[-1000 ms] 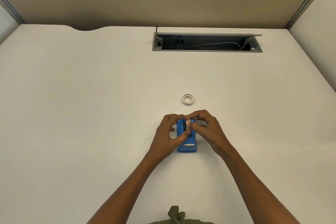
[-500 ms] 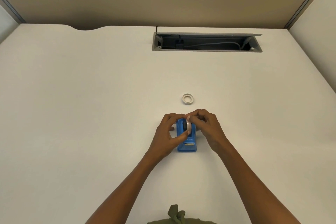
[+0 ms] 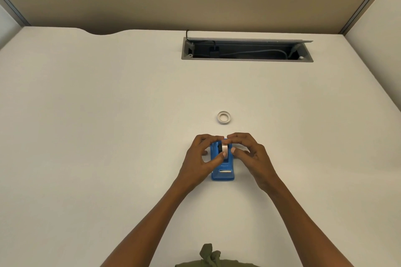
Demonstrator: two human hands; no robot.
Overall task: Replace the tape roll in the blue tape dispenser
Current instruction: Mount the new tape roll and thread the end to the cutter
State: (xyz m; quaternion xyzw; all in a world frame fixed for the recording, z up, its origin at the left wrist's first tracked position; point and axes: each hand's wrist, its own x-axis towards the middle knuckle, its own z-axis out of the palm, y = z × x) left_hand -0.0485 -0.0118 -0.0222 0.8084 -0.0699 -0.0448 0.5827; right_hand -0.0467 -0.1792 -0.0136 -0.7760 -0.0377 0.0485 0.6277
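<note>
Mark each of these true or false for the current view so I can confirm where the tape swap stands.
1. Both hands are at the blue tape dispenser. True.
2. The small white ring lies on the desk beyond the dispenser, untouched. True.
3. The left hand rests flat on the desk, away from the dispenser. False: its fingers are on the tape roll.
4. The right hand holds the white ring. False: it pinches the roll at the dispenser.
5. The cable tray is closed. False: its lid is up.

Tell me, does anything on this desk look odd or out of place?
Little does. A thin, nearly bare tape ring lies loose on the desk beyond the blue dispenser, and the cable hatch at the back stands open.
</note>
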